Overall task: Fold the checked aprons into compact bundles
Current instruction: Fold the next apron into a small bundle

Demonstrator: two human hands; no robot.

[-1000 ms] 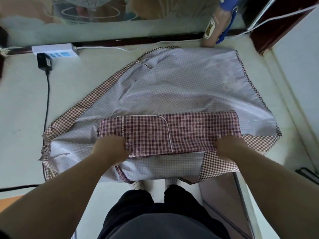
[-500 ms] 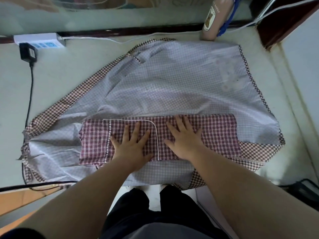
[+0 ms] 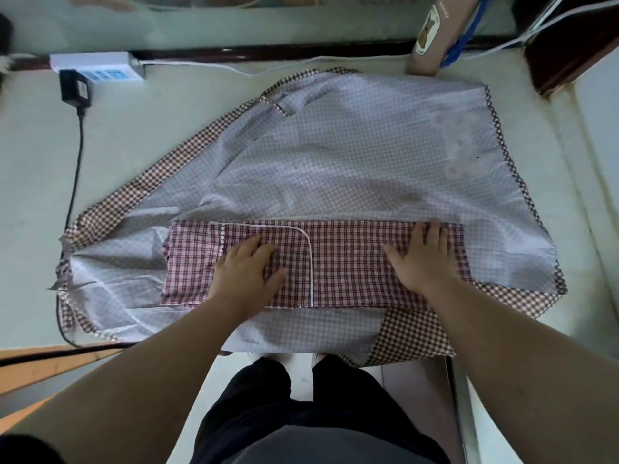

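Note:
A checked apron (image 3: 351,155) lies spread on the pale table (image 3: 140,135), its light inner side up and red-checked edging round it. Its near part is folded over into a red-checked band (image 3: 345,259) with a white-piped pocket edge. My left hand (image 3: 246,274) lies flat on the left half of that band, fingers straight. On the band's right end, my right hand (image 3: 423,257) presses flat with its fingers spread. Neither hand grips the cloth.
A white power strip (image 3: 97,66) sits at the back left with a black plug (image 3: 75,90) and a cable running down the table's left side. A beige bottle (image 3: 432,35) with a blue strap stands at the back right. The table's near edge is at my legs.
A second ago both hands gripped the band's near edge. They then laid flat at its middle, and now they have slid apart, the right hand out toward the right end.

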